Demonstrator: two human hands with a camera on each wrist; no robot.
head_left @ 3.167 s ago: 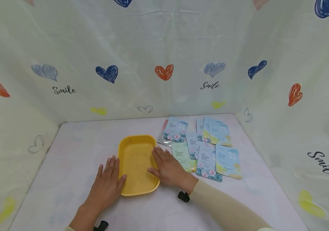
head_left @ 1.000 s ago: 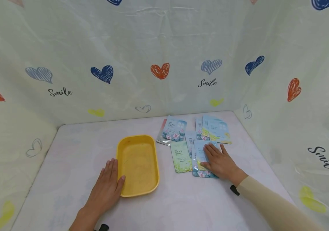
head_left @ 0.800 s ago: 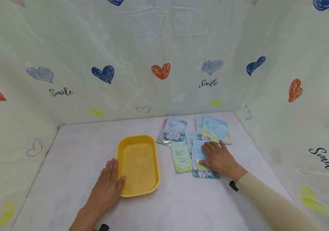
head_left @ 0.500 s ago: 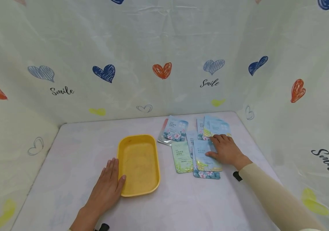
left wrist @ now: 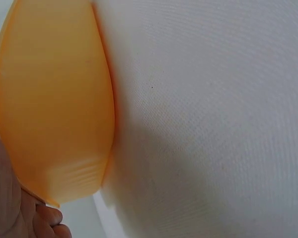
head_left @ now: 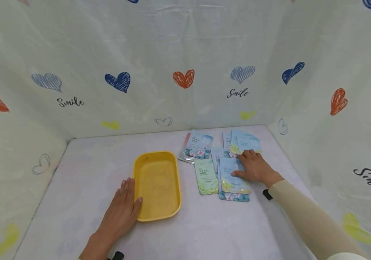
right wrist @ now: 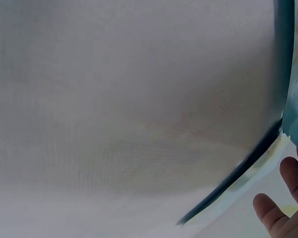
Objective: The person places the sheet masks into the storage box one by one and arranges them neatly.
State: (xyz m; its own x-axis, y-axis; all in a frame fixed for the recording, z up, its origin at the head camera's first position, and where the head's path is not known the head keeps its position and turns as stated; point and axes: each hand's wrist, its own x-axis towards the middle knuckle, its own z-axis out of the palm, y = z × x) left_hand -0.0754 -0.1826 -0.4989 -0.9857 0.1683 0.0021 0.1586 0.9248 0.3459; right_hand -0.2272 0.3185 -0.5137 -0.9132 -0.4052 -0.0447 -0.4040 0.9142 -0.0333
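White cloth covered the table [head_left: 84,173], and sheeting printed with hearts and the word "Smile" [head_left: 70,102] walled it on three sides.

Nearest the camera, the left hand [head_left: 121,213] lay flat on the cloth, palm down and fingers straight, gripping nothing. Its thumb and the side of its forefinger touched the near left rim of the yellow tray [head_left: 156,185]. The left wrist view showed the tray [left wrist: 49,104] close against that hand; little else could be made out there.

Farther back and to the right, the right hand [head_left: 253,168] rested palm down on the pale blue sachet [head_left: 232,175], which lay topmost in the nearer part of the spread. The fingers were extended and lay across the sachet's upper right part, the thumb against its right edge; no pinch or curl was visible. A teal-edged sachet [head_left: 234,196] showed from under its near end, and a green sachet [head_left: 205,176] lay just beside it on the left, between it and the tray.

Beyond the fingertips lay further sachets [head_left: 245,143], overlapping, and one sachet [head_left: 197,146] nearer the tray's far corner.
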